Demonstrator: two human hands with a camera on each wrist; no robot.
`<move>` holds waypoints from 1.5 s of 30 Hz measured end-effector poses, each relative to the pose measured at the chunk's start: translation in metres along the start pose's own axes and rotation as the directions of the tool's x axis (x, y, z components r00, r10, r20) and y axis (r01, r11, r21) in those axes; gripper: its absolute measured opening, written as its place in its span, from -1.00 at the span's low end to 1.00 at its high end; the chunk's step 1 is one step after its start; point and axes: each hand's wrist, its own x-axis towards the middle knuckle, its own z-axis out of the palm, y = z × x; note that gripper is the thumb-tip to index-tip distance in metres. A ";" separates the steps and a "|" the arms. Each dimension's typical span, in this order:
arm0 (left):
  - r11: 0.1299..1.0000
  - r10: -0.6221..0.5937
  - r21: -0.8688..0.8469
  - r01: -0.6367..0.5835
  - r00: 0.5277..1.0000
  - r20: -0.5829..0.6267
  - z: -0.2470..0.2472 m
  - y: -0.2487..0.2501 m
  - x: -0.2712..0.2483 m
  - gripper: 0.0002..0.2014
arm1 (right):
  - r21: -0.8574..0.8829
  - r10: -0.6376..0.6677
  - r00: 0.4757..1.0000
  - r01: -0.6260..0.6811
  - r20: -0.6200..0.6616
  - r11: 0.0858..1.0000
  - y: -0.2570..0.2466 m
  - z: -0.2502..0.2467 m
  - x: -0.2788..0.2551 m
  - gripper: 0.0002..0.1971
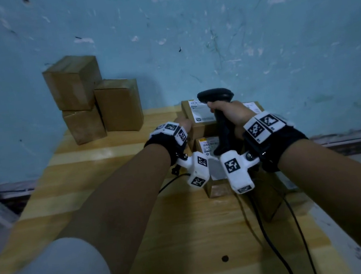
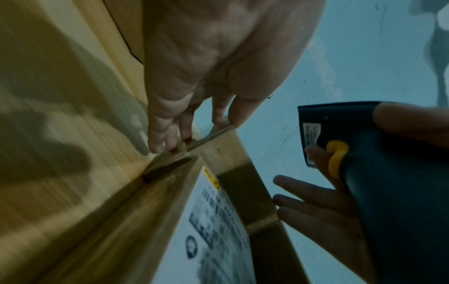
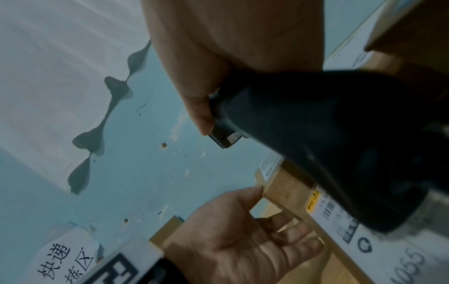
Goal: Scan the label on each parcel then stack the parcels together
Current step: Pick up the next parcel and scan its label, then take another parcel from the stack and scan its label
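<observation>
Right grip [image 1: 229, 112] clenched round scanner [image 1: 215, 94] handle, left grip [image 1: 183, 124] loose, straight fingertips [image 2: 156, 144] touching labelled parcel [image 1: 201, 130] edge

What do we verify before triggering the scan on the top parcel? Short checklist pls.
1. Black handheld barcode scanner gripped in the right hand: ok.
2. Left hand touching the left edge of the upper brown cardboard parcel: ok.
3. White shipping label on that parcel facing up: ok, though the scanner partly hides it.
4. Scanner window aimed at the label: cannot tell.
5. Black scanner cable free of the parcels: cannot tell, as the wrists hide its upper run.
6. Three plain brown cardboard boxes stacked at the back left, apart from the labelled ones: ok.
</observation>
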 end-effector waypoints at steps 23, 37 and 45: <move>0.994 0.010 -0.103 -0.023 0.992 -0.128 -0.120 -0.084 -0.041 -0.83 | -0.298 0.102 0.969 -0.032 0.223 0.954 0.030 0.095 -0.066 -0.50; 0.612 0.566 0.746 -0.262 0.804 -0.182 -0.143 -0.013 0.048 -0.26 | -0.088 0.134 0.950 -0.114 0.282 0.990 0.049 0.100 -0.038 -0.77; 0.536 0.537 0.843 -0.044 0.789 -0.300 -0.129 0.002 0.052 -0.19 | -0.094 0.126 0.944 -0.102 0.305 0.990 0.050 0.097 -0.037 -0.63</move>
